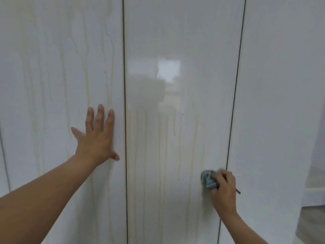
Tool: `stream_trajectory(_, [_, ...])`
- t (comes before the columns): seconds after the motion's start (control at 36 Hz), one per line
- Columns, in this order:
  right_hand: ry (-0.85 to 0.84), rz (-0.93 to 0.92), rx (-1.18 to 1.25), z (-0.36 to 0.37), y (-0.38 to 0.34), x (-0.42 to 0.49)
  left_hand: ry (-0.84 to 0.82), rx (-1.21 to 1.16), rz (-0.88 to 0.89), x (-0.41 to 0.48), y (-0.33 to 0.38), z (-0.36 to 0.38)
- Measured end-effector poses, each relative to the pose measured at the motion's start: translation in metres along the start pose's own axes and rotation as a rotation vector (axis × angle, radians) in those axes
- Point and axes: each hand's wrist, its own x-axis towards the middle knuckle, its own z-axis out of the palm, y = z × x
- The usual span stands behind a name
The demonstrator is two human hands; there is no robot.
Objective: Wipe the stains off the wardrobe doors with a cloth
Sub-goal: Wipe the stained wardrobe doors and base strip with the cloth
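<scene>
Nearest, the right hand (224, 189) curls its fingers round a bunched blue-grey cloth (208, 179) and presses it to the lower right part of the middle door (175, 41), just beside the seam with the right door (281, 85). The left hand (97, 138) lies flat on the left door (44, 120), fingers straight and spread, tips upward, close to that door's right edge; it looks to be bracing the panel. The step in hand seems to be rubbing off the yellowish drip streaks (179, 155) low on the middle door. To do it well, work along each streak from its top end downward with firm, overlapping passes, turn the wad to a fresh face as it soils, and brace the glossy panel so it does not swing. The upper part of this door looks clean and shows a pale window reflection (168, 69); its lower part and the left door, with longer branching streaks (86, 76), are left to do. The cloth is a crumpled wad with no clear long axis; a thin dark end (237, 191) pokes out past the hand toward the lower right. Streaks and doors run vertically, so vertical strokes suit them.
</scene>
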Motion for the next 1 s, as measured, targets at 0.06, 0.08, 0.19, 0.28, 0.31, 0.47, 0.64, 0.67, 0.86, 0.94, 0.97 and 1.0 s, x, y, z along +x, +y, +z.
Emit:
stream_trajectory(0.06, [-0.036, 0.094, 0.049, -0.003, -0.005, 0.003, -0.003, -0.001, -0.01, 0.001, -0.001, 0.0])
stream_trajectory(0.08, [-0.041, 0.114, 0.078, -0.007, -0.013, 0.017, -0.003, -0.001, -0.014, 0.002, -0.001, 0.001])
stream_trajectory(0.19, [0.093, 0.097, 0.11, -0.029, -0.058, 0.107, -0.004, -0.007, -0.018, 0.002, -0.003, -0.001])
stream_trajectory(0.28, [0.273, 0.151, 0.151, -0.044, -0.093, 0.183, -0.006, 0.0, -0.017, 0.001, -0.003, 0.0])
stream_trajectory(0.31, [0.294, 0.15, 0.16, -0.049, -0.104, 0.202, -0.005, 0.0, -0.018, 0.001, -0.003, -0.001])
stream_trajectory(0.47, [0.215, -0.052, 0.026, -0.033, -0.121, 0.199, -0.01, 0.004, -0.015, 0.0, -0.002, -0.002])
stream_trajectory(0.64, [-0.129, -0.334, -0.206, -0.011, -0.083, 0.122, -0.016, 0.005, -0.012, 0.001, -0.003, 0.0])
stream_trajectory(0.67, [-0.145, -0.388, -0.234, -0.013, -0.079, 0.123, -0.021, 0.007, -0.012, 0.001, -0.003, 0.0])
stream_trajectory(0.86, [0.079, -0.458, -0.305, -0.046, -0.115, 0.197, -0.025, 0.002, -0.008, 0.002, -0.003, 0.0])
stream_trajectory(0.94, [0.096, -0.543, -0.252, -0.04, -0.123, 0.212, -0.025, 0.003, 0.009, 0.001, -0.004, 0.0])
stream_trajectory(0.97, [0.133, -0.576, -0.294, -0.036, -0.12, 0.213, -0.023, 0.004, 0.01, 0.001, -0.004, -0.001])
stream_trajectory(1.0, [0.146, -0.546, -0.284, -0.034, -0.116, 0.21, -0.022, 0.005, 0.01, 0.001, -0.004, -0.001])
